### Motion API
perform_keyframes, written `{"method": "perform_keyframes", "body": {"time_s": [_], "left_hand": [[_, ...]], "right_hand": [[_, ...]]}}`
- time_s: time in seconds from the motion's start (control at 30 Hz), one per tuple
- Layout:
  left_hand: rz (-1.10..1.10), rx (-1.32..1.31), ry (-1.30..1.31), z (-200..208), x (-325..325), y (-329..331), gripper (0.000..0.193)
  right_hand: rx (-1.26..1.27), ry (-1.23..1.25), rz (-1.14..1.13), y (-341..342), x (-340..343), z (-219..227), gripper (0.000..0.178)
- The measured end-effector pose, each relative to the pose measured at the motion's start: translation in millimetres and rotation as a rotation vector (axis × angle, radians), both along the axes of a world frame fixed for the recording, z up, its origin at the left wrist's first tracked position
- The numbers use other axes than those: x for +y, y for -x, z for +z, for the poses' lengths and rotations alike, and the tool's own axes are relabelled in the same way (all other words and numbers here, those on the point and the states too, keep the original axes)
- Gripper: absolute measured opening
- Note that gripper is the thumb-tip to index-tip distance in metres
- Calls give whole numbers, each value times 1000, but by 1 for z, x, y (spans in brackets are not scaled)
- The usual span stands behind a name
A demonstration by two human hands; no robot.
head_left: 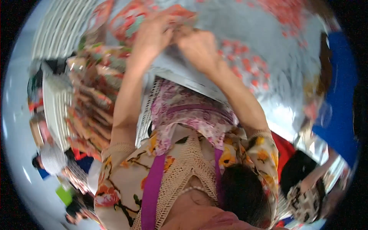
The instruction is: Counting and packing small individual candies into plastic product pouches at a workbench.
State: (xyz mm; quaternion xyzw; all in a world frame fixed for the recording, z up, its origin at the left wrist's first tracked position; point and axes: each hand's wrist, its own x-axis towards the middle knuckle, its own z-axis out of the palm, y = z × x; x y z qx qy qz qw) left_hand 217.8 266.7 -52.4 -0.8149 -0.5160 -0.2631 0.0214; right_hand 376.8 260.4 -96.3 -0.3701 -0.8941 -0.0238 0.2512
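Observation:
At the far side of the table my left hand (153,34) and my right hand (197,46) meet, both with curled fingers. Between and behind them is a clear plastic bag with a red pattern (182,13), its edge pinched in the fingers. Motion blur hides the exact grip of the fingertips. Another red-and-green patterned bag (122,23) lies beside my left hand. Small red pieces (245,63) are scattered on the pale tabletop (230,23) to the right of my right hand.
Left of my arm is a heap of filled plastic bags (94,111) with orange-red contents. White ribbed crates (57,103) stand beyond it. More red pieces (283,15) lie at the far right. Other people (308,195) sit at both sides, near a blue surface (341,88).

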Motion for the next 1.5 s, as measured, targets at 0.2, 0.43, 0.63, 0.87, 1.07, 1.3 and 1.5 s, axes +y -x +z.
{"method": "perform_keyframes", "body": {"time_s": [0.2,0.43,0.63,0.87,1.07,1.3,1.5], "left_hand": [[134,-378,186,1,30,23,28],[86,-204,35,9,24,41,24],[39,-211,214,6,21,18,23],[56,-365,283,13,13,-23,23],[45,-242,340,-8,13,-69,27],[-20,-305,297,-32,9,-129,28],[-61,-388,366,-28,14,-144,31]], "right_hand": [[64,83,16,-6,-37,10,14],[193,32,-127,-84,-60,2,61],[-31,78,-406,-105,-40,-47,56],[127,119,-476,-104,-32,-61,20],[1014,340,-556,-122,-19,-38,25],[2265,526,-213,-114,-3,31,22],[2176,403,-466,-82,1,32,21]]}}
